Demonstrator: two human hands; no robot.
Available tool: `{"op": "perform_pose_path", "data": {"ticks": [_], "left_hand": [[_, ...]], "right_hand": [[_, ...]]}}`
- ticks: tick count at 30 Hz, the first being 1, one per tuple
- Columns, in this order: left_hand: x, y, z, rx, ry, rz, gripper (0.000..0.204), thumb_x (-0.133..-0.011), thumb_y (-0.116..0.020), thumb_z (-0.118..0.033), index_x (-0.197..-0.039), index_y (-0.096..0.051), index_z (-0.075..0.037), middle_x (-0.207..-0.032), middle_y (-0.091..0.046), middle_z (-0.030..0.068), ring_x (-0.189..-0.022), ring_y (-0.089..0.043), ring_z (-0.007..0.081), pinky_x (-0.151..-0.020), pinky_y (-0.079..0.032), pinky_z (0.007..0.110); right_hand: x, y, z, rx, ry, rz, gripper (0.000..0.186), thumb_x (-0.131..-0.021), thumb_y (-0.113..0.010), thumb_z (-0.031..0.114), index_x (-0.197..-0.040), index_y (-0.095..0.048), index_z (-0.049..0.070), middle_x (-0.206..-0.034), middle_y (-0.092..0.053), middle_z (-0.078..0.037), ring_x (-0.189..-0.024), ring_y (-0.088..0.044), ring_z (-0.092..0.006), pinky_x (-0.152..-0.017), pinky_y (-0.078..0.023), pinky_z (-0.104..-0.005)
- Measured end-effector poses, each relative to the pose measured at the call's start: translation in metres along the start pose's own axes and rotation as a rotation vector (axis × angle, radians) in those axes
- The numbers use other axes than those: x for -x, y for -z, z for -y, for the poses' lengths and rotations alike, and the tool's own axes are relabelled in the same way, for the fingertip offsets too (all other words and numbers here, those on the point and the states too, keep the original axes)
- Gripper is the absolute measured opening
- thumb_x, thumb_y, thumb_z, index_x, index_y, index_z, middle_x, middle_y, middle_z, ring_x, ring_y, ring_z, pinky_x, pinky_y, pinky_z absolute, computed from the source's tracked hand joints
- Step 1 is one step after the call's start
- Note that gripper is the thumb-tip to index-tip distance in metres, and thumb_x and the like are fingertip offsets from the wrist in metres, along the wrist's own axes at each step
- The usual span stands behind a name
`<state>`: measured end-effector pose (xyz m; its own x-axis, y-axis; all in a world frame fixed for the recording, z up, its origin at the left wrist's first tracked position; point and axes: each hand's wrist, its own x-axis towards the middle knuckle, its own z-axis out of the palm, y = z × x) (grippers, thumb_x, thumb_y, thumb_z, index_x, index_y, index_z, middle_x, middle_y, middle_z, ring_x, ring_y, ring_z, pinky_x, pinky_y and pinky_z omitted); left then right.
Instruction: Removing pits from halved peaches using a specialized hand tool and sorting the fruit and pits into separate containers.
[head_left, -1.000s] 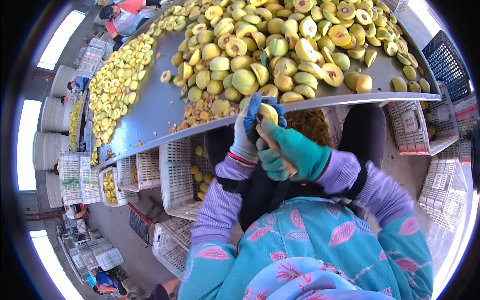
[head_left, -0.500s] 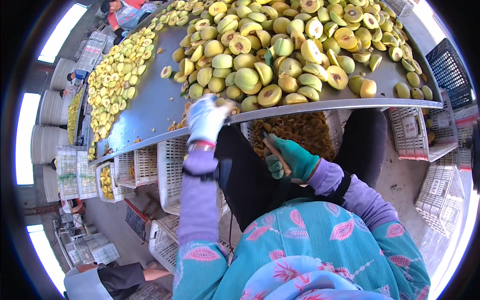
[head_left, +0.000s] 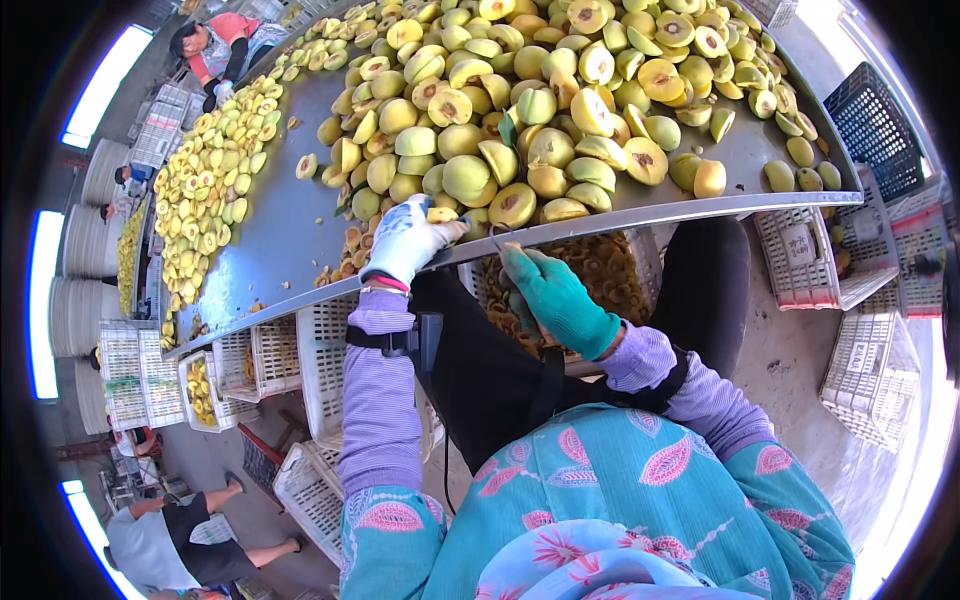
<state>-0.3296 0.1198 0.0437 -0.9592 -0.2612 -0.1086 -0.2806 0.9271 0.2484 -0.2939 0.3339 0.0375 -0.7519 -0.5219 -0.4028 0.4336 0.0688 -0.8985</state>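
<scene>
My left hand (head_left: 408, 240), in a white glove, is at the near edge of the metal table (head_left: 310, 190), its fingers closed on a yellow fruit half (head_left: 441, 214). My right hand (head_left: 557, 298), in a green glove, is closed around a small hand tool (head_left: 512, 246) with a wooden handle. The tool's thin metal tip points up toward the table edge, just right of my left hand; most of the handle is hidden by the glove. Beyond both hands lies a big heap of halved yellow-green stone fruit (head_left: 465, 178), several with brown hollows showing.
Below the edge, between my knees, a crate (head_left: 645, 262) holds brownish fruit pieces. A second heap of fruit halves (head_left: 205, 200) lies at the table's left. White crates (head_left: 330, 360) stand left and right; a dark crate (head_left: 875, 125) is far right. People (head_left: 215, 50) work at the left.
My right hand has risen with the tool to the table edge, nearer my left hand. My left hand, blurred before, now shows a fruit half in its fingers. Two people at left show more fully.
</scene>
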Motion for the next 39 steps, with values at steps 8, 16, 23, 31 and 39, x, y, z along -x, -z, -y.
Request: {"op": "perform_pose_path", "data": {"ticks": [8, 16, 23, 31, 39], "left_hand": [[0.034, -0.005, 0.011, 1.164, 0.013, -0.346, 0.016, -0.081, -0.063, -0.011, -0.093, -0.061, 0.0, -0.086, -0.062, 0.0059, -0.08, -0.058, 0.0139, -0.072, -0.048, 0.026], [0.073, -0.032, -0.029, 0.908, -0.211, -0.463, 0.026, -0.089, -0.054, -0.009, -0.114, -0.057, 0.001, -0.109, -0.055, 0.0117, -0.097, -0.058, 0.0181, -0.08, -0.051, 0.028], [0.079, -0.035, -0.03, 0.689, -0.316, -0.482, 0.025, -0.091, -0.051, -0.011, -0.111, -0.057, 0.002, -0.103, -0.059, 0.0134, -0.091, -0.061, 0.0239, -0.078, -0.051, 0.03], [0.085, -0.028, -0.057, 1.303, 0.016, -0.321, 0.032, -0.094, -0.049, -0.026, -0.102, -0.058, 0.004, -0.092, -0.063, 0.0122, -0.075, -0.063, 0.0212, -0.068, -0.054, 0.033], [0.084, -0.03, -0.084, 1.678, 0.032, -0.401, 0.032, -0.093, -0.052, -0.025, -0.102, -0.057, 0.005, -0.091, -0.064, 0.0144, -0.069, -0.064, 0.0241, -0.057, -0.056, 0.035]], "right_hand": [[-0.004, -0.008, -0.002, 0.347, 0.592, -0.251, 0.035, -0.094, -0.046, 0.037, -0.094, -0.054, 0.003, -0.06, -0.057, -0.017, -0.052, -0.057, -0.0351, -0.047, -0.043, -0.045], [-0.015, -0.023, -0.028, 0.517, 0.628, -0.197, 0.028, -0.093, -0.051, 0.03, -0.088, -0.052, 0.003, -0.061, -0.056, -0.02, -0.058, -0.057, -0.0394, -0.049, -0.043, -0.0482], [-0.011, -0.021, -0.03, 0.385, 0.636, -0.188, 0.029, -0.094, -0.049, 0.027, -0.083, -0.053, 0.0, -0.061, -0.055, -0.021, -0.057, -0.056, -0.0399, -0.048, -0.042, -0.0475], [0.0, -0.025, -0.041, 0.396, 0.591, -0.164, 0.029, -0.095, -0.047, 0.026, -0.096, -0.055, -0.001, -0.064, -0.055, -0.022, -0.059, -0.056, -0.0401, -0.05, -0.043, -0.0466], [0.011, -0.02, -0.033, 0.404, 0.634, -0.185, 0.02, -0.096, -0.041, 0.016, -0.103, -0.054, 0.001, -0.085, -0.055, -0.018, -0.071, -0.056, -0.0377, -0.054, -0.043, -0.0436]]}}
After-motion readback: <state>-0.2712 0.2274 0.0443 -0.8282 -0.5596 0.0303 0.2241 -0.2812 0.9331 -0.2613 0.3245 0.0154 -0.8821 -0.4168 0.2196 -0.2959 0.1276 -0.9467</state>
